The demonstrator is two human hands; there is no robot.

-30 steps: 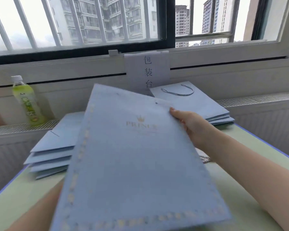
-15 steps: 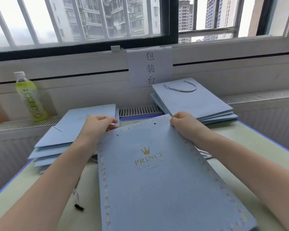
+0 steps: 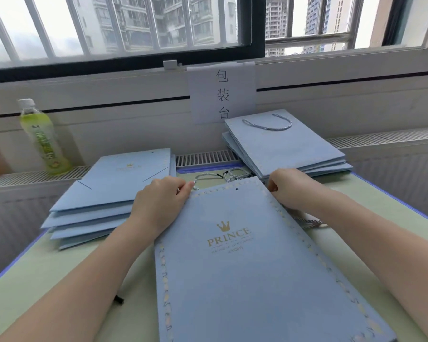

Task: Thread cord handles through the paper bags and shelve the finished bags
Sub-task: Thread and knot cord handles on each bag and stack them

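Holding flat blue paper bag (image 3: 245, 262) at its top corners, bag lying on green surface (image 3: 47, 272) before me. My left hand (image 3: 158, 203) curling fingers onto top left corner, pinching edge; my right hand (image 3: 292, 188) curling at top right corner, grip partly hidden. Loose cord handles (image 3: 223, 175) lying just beyond top edge, between hands. Unthreaded bag stack (image 3: 104, 193) sitting left, touching left wrist. Finished bag stack (image 3: 287, 146) with cord showing, right rear. Green drink bottle (image 3: 43, 138) standing on ledge far left. Paper sign (image 3: 221, 92) hanging on wall behind.
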